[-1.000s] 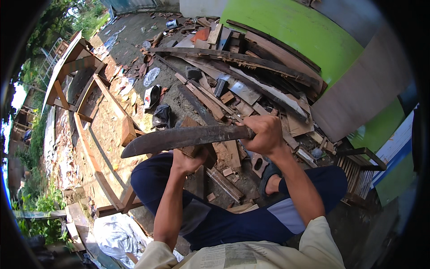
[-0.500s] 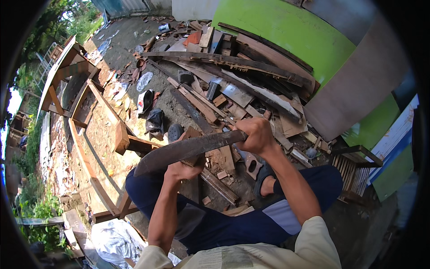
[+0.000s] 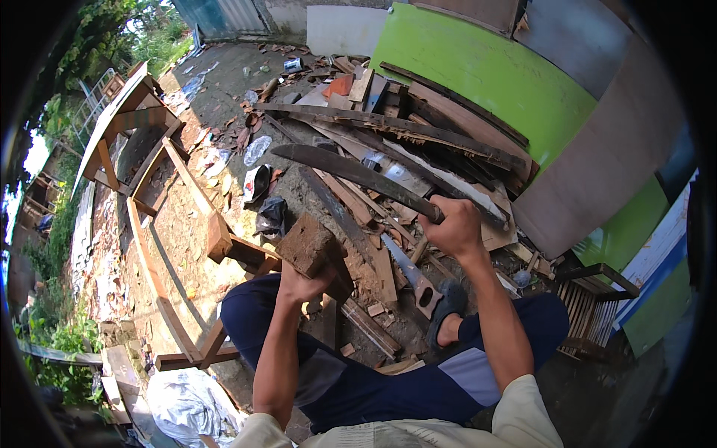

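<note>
While your left hand (image 3: 302, 282) grips the wood block (image 3: 314, 250), your right hand (image 3: 452, 228) is clenched around the machete (image 3: 351, 173), raised above it.

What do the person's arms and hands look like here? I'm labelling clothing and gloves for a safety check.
Both hands are bare: no gloves on the left hand or the right hand, and no watch, ring or band shows. The forearms are uncovered up to the elbows. A pale cream short-sleeved shirt covers the upper arms at the lower edge of the head view.
</note>
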The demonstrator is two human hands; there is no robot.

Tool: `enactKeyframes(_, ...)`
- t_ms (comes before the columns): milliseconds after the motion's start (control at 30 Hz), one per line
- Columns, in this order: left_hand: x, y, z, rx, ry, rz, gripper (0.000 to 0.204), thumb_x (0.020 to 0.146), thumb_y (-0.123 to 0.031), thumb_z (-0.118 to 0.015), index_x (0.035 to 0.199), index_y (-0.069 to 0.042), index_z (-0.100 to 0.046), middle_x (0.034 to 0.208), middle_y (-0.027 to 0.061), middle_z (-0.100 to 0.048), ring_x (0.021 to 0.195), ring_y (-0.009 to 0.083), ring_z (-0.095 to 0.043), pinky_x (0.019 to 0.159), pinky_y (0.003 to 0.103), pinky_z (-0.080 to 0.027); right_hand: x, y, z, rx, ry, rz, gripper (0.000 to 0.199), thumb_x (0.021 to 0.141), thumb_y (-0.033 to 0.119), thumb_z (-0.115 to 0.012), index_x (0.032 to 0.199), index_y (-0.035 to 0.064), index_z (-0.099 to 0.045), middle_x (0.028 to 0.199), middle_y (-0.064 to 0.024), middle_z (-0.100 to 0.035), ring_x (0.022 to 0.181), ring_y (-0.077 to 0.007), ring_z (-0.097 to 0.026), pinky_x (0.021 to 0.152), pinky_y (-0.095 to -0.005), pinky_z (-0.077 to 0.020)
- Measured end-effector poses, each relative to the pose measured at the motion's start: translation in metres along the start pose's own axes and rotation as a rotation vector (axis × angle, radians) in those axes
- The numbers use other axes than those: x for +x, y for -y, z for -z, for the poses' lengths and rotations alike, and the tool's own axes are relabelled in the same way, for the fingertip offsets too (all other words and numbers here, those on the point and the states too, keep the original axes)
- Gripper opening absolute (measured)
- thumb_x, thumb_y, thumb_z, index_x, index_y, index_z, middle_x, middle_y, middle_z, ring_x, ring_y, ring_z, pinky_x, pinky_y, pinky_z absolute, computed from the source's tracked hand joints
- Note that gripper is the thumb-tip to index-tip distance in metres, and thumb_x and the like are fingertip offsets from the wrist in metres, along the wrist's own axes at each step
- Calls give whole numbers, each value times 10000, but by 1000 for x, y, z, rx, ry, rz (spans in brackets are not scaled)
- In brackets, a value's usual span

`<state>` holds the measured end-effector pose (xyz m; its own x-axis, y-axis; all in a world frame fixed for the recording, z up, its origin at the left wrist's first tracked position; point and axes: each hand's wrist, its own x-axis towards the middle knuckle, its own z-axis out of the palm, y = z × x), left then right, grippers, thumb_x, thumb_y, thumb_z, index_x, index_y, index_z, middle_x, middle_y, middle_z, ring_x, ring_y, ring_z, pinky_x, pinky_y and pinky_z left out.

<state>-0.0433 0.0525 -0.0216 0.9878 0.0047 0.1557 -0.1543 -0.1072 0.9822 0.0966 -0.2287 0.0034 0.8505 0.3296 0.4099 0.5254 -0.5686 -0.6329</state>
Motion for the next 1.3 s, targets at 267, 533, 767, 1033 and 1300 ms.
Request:
enactKeyframes(267, 1, -24, -28, 429, -144, 13, 230, 782, -146, -746, 987, -49, -711, 901, 103, -723, 815, 224, -697, 731, 384, -543, -16, 60, -2, 21, 13, 331, 217, 729, 226, -747, 658, 80, -603, 601, -112, -592, 556, -329, -630, 517, -414, -482)
enactKeyframes(533, 4, -31, -28, 399, -37, -148, 195, 722, -132, -737, 887, -37, -693, 804, 108, -684, 723, 243, -662, 671, 372, -517, -16, 42, -26, 12, 22, 327, 299, 773, 292, -722, 641, 72, -567, 572, -118, -570, 533, -335, -612, 499, -427, -462)
enactKeyframes(767, -4, -3, -13, 163, -39, -42, 567, 709, -109, -711, 1254, -32, -575, 1099, 112, -667, 1015, 270, -681, 904, 423, -555, -1, -38, -13, -237, 148, -274, 241, 817, 306, -721, 879, 74, -744, 712, -195, -682, 726, -415, -683, 648, -488, -524)
enactKeyframes(1033, 9, -23, -17, -262, 13, 153, 725, 740, -422, -785, 1278, 20, -581, 1145, 149, -682, 1053, 278, -684, 904, 433, -556, 2, 45, 11, 69, 165, -264, 284, 871, 301, -748, 883, 18, -728, 640, -166, -629, 588, -285, -639, 580, -401, -464)
enactKeyframes(1300, 32, -25, -37, -465, 36, 139, 703, 905, -568, -590, 1288, 21, -623, 1104, 135, -700, 956, 194, -669, 849, 327, -529, 2, 82, 20, 674, 328, -412, 327, 948, 322, -742, 955, -5, -715, 658, 21, -606, 572, -31, -497, 521, -217, -367)
